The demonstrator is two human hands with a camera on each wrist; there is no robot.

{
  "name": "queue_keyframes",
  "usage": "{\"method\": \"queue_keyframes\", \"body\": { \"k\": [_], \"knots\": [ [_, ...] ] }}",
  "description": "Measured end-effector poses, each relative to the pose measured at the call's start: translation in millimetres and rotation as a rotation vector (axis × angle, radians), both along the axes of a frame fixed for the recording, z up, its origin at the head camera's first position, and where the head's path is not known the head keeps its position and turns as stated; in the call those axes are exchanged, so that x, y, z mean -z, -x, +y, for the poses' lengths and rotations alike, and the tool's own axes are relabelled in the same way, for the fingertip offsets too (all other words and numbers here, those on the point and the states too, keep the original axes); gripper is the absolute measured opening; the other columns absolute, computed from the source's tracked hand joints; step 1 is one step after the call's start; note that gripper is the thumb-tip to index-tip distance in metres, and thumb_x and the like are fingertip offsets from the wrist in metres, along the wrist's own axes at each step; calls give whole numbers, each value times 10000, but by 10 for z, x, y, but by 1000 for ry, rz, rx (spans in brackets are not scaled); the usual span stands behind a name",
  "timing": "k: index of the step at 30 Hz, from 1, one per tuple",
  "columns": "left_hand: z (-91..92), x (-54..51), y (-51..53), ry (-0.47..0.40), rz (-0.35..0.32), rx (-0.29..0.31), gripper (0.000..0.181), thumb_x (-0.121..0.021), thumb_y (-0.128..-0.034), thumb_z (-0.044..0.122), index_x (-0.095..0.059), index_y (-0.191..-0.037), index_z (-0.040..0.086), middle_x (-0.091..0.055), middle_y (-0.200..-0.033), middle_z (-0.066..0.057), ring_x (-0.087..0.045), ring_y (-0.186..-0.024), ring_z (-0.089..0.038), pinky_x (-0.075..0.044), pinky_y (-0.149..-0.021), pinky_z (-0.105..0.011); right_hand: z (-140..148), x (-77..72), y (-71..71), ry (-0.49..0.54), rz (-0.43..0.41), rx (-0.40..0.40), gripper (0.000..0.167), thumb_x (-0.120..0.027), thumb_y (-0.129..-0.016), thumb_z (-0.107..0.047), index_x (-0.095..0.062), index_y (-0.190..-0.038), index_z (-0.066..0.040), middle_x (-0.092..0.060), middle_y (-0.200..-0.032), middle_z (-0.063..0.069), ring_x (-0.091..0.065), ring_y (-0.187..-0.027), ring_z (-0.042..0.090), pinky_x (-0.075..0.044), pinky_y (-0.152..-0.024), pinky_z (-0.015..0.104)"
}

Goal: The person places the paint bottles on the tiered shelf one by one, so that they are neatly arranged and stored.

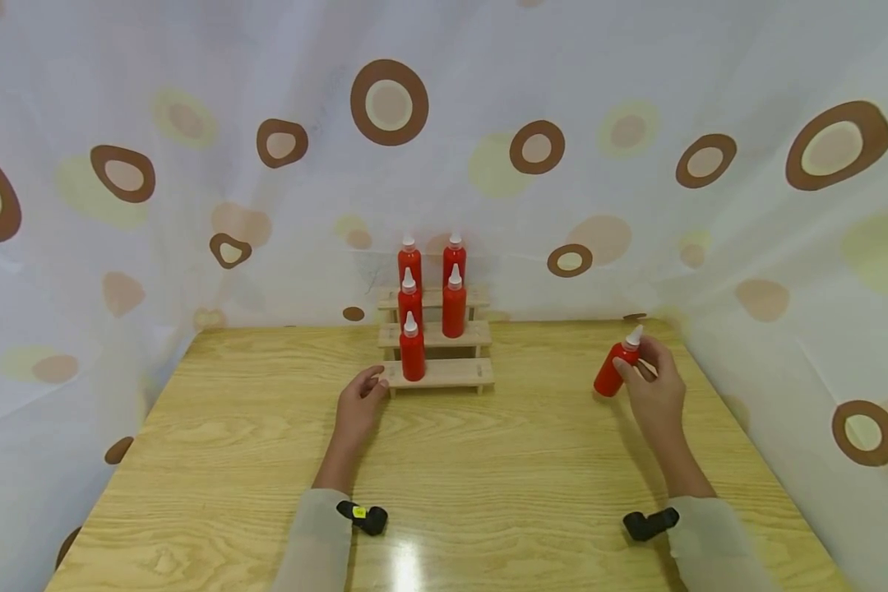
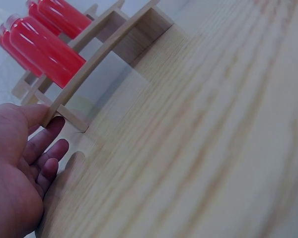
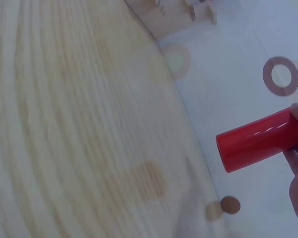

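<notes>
A three-step wooden rack (image 1: 455, 374) stands at the back of the table, holding several red squeeze bottles with white pointed caps. The front step carries one bottle (image 1: 413, 355) on its left part; two stand on each step behind. My left hand (image 1: 360, 403) pinches the left end of the front step, thumb above and index finger beneath, as the left wrist view shows. Off to the right, my right hand (image 1: 659, 396) grips another red squeeze bottle (image 1: 610, 373) near its neck. That bottle tilts, cap toward the upper right, its base (image 3: 228, 153) apart from the tabletop in the right wrist view.
The wood-grain table (image 1: 518, 460) ends at a white sheet (image 1: 303, 205) with brown and cream ring patterns, which hangs behind and along both sides. Small black devices (image 1: 651, 524) sit at both wrists.
</notes>
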State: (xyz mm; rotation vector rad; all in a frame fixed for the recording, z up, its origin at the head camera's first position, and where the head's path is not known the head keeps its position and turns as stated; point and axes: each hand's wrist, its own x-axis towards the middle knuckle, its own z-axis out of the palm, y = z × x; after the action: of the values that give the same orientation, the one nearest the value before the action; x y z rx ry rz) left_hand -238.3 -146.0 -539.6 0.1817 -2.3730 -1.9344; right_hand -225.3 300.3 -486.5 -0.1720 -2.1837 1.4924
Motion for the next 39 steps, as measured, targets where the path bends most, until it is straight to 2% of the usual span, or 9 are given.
{"method": "queue_keyframes", "body": {
  "k": [11,17,26,29,35,39],
  "knots": [
    [-2,29,5,-8,50,8,343,-616,-1016,193,-631,-1345,95,-634,-1258,-195,-564,-1230,-305,-468,-1021,-471,-459,-185,87,39,32,-167,561,-727,-944,-219,-496,-1452,-167,-572,-1373,57,-530,-1247,117,-457,-987,126],
    [-10,24,5,-12,54,14,345,-610,-1020,187,-628,-1351,93,-636,-1255,-204,-566,-1228,-307,-470,-1011,-462,-716,-227,175,2,44,-244,560,-714,-955,-208,-481,-1458,-130,-568,-1391,90,-528,-1287,220,-466,-1036,219],
    [-5,3,-4,-4,65,7,347,-617,-1012,176,-630,-1346,81,-644,-1232,-210,-578,-1208,-309,-480,-987,-449,-1110,-281,315,-15,63,-342,538,-713,-956,-190,-494,-1433,-78,-576,-1375,125,-535,-1291,273,-461,-1077,380],
    [-1,2,-6,1,64,6,344,-618,-1011,180,-634,-1342,87,-648,-1218,-201,-583,-1186,-295,-480,-972,-430,-1255,-334,315,-6,67,-373,529,-719,-950,-175,-502,-1422,-71,-579,-1365,140,-539,-1285,283,-457,-1080,427],
    [-9,16,-6,-8,56,7,352,-616,-1016,203,-633,-1349,90,-643,-1236,-205,-579,-1187,-299,-473,-973,-424,-1533,-328,389,-8,82,-419,526,-728,-939,-157,-510,-1408,-60,-586,-1346,149,-547,-1269,304,-465,-1072,460],
    [-10,17,-15,-13,54,10,364,-612,-1021,226,-628,-1357,88,-635,-1257,-210,-574,-1196,-310,-470,-978,-430,-1675,-250,455,-6,81,-448,528,-734,-936,-174,-513,-1409,-95,-592,-1339,128,-554,-1261,291,-473,-1065,454]
  ]
}}
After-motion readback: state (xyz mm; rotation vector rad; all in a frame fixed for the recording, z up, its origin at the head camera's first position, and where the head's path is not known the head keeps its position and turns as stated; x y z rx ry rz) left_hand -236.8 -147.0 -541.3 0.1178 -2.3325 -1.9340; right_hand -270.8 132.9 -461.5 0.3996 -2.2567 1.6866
